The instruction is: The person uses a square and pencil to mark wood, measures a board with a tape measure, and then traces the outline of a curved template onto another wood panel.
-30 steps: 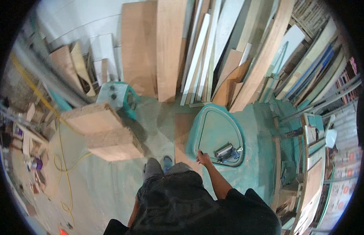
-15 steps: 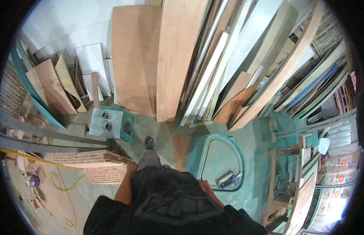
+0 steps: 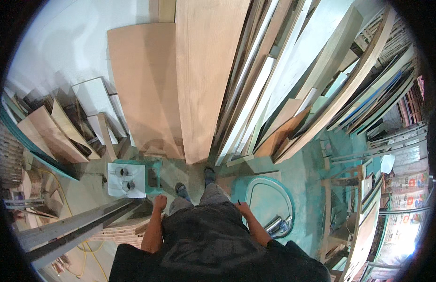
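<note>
My left hand [image 3: 160, 203] is in a loose fist in front of my body, with nothing showing in it. It is nearest to a small turquoise stool [image 3: 153, 177] topped with a white sheet [image 3: 139, 182], where two grey cups [image 3: 127, 186] sit. Out to the right, my right hand [image 3: 243, 208] is closed, and the tip of a thin, dark, pen-like thing [image 3: 239, 202] sticks out of it. Beside that hand is a rounded turquoise panel [image 3: 274, 184] with a shiny metal cylinder [image 3: 274, 224] on it, partly hidden by my forearm.
Tall wooden boards [image 3: 204, 84] and white strips lean on the wall ahead. Grey metal beams [image 3: 81, 221] cross at the left above stacked wooden frames [image 3: 117, 232]. A yellow hose [image 3: 85, 256] lies on the floor. A cluttered wooden rack [image 3: 356, 225] stands at right.
My view has turned, and the stool and the boards sit lower in it. My left hand has come away from the stacked wooden frames. Both feet now show, side by side.
</note>
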